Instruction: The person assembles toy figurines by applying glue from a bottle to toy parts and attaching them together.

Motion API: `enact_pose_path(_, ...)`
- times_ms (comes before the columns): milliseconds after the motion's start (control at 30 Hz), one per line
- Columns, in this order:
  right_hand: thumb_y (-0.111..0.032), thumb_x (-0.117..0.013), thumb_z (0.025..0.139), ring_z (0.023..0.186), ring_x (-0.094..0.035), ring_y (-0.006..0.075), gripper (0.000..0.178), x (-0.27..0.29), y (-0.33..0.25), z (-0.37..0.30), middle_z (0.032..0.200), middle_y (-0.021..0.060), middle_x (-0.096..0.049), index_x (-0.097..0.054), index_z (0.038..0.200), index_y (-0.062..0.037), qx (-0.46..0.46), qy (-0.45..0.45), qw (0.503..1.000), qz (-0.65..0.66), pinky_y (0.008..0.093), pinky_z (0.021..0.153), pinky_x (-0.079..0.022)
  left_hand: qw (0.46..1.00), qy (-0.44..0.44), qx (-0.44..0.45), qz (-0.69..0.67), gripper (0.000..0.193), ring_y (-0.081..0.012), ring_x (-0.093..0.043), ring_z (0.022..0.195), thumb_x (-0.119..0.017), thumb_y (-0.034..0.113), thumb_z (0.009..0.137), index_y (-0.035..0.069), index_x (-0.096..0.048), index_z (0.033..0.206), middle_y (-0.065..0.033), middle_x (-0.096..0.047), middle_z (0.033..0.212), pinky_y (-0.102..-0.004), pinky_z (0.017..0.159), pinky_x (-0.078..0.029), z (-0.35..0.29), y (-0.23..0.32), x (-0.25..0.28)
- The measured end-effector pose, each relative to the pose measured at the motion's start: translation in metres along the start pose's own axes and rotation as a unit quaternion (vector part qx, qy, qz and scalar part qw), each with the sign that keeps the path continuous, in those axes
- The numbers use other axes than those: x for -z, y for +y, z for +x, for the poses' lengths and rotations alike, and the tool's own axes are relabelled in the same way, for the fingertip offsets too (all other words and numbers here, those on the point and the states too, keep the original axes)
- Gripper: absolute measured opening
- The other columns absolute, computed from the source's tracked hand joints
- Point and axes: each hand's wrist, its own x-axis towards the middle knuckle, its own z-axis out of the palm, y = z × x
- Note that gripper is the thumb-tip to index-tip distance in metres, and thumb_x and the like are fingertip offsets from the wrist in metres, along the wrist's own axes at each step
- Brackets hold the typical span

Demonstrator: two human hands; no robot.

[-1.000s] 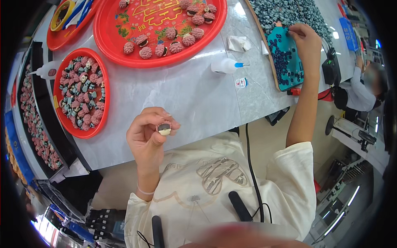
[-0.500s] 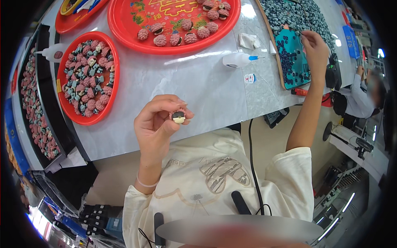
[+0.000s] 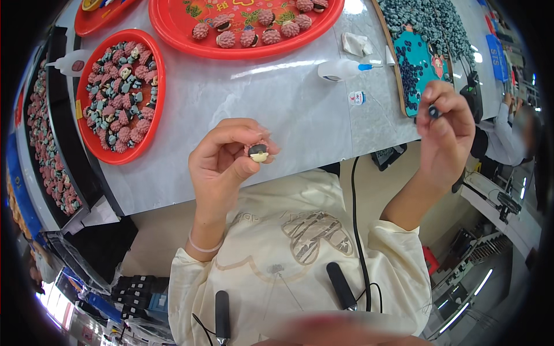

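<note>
- The left hand (image 3: 222, 155) pinches a small pink, black and cream toy piece (image 3: 259, 151) between thumb and fingers.
- The right hand (image 3: 447, 124) is at 3 o'clock from that piece. It pinches one tiny dark bead (image 3: 434, 111) in its fingertips.
- Both hands are up in front of the person's cream shirt (image 3: 311, 242), well apart.
- From the toy piece, the big red tray (image 3: 242, 54) is at 12 o'clock on the tabletop (image 3: 259, 98). Bumpy pink pieces (image 3: 271, 37) sit on it.
- The smaller red tray (image 3: 161, 86) is at 10 o'clock, full of pink and gray-blue bits.
- A white bottle (image 3: 337, 70) with a blue tip lies between 1 and 2 o'clock.
- A crumpled white tissue (image 3: 356, 44) is near the bottle, at its 1 o'clock.
- The blue-green tray (image 3: 424, 66) is at 2 o'clock. Lots of dark beads are in it, and a heap of gray-blue bits (image 3: 418, 20) is at its far end.
</note>
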Motion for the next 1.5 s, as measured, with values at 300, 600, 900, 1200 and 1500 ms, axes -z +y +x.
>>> enact_pose_path(300, 0.012, -0.061, 0.065, 0.064, -0.057, 0.017, 0.022, -0.07, 0.03, -0.013, 0.09, 0.0166, -0.054, -0.057, 0.086, 0.0069, -0.052, -0.095, 0.99, 0.086, 0.0229, 0.056, -0.048, 0.999, -0.014, 0.02, -0.031, 0.027, -0.0212, -0.059, 0.084, -0.063, 0.001, 0.073, -0.004, -0.052, 0.097, -0.0124, -0.054, 0.096, -0.0292, 0.074, -0.049, 0.002, -0.001, -0.004)
enact_pose_path(600, 0.012, -0.067, 0.058, 0.068, -0.061, 0.0203, 0.026, -0.099, 0.042, -0.01, 0.078, 0.0166, -0.062, -0.059, 0.082, 0.0062, 0.13, -0.107, 0.98, -0.11, 0.0249, 0.056, -0.049, 1.0, -0.022, -0.022, -0.003, 0.025, -0.0163, -0.058, 0.08, -0.063, 0.0, 0.073, -0.004, -0.053, 0.095, -0.0111, -0.056, 0.093, -0.0273, 0.073, -0.049, 0.003, -0.005, 0.001)
enact_pose_path(900, 0.009, -0.065, 0.058, 0.06, -0.06, 0.0192, 0.02, -0.1, 0.039, -0.005, 0.074, 0.014, -0.062, -0.06, 0.077, 0.0052, 0.189, -0.14, 0.952, -0.197, 0.0238, 0.049, -0.05, 0.999, -0.002, 0.009, -0.037, 0.021, -0.0144, -0.058, 0.074, -0.063, -0.005, 0.072, -0.006, -0.055, 0.091, -0.0097, -0.056, 0.082, -0.0246, 0.066, -0.051, 0.002, -0.002, 0.001)
enact_pose_path(1200, 0.005, -0.07, 0.058, 0.057, -0.059, 0.0196, 0.02, -0.099, 0.036, -0.001, 0.072, 0.019, -0.06, -0.057, 0.072, 0.0059, 0.194, -0.179, 0.94, -0.216, 0.0227, 0.047, -0.047, 0.999, 0.027, 0.026, 0.0, 0.022, -0.0123, -0.056, 0.066, -0.066, 0.003, 0.068, -0.004, -0.057, 0.087, -0.0088, -0.056, 0.077, -0.0211, 0.059, -0.047, 0.002, -0.002, -0.001)
enact_pose_path(1500, 0.005, -0.065, 0.056, 0.06, -0.058, 0.019, 0.019, -0.112, 0.038, -0.002, 0.075, 0.0132, -0.061, -0.061, 0.074, 0.004, 0.19, -0.141, 0.953, -0.189, 0.0233, 0.051, -0.048, 0.998, 0.048, -0.008, 0.024, 0.022, -0.0121, -0.056, 0.076, -0.061, -0.007, 0.072, -0.004, -0.055, 0.093, -0.0082, -0.055, 0.083, -0.023, 0.067, -0.048, -0.003, 0.001, -0.006)
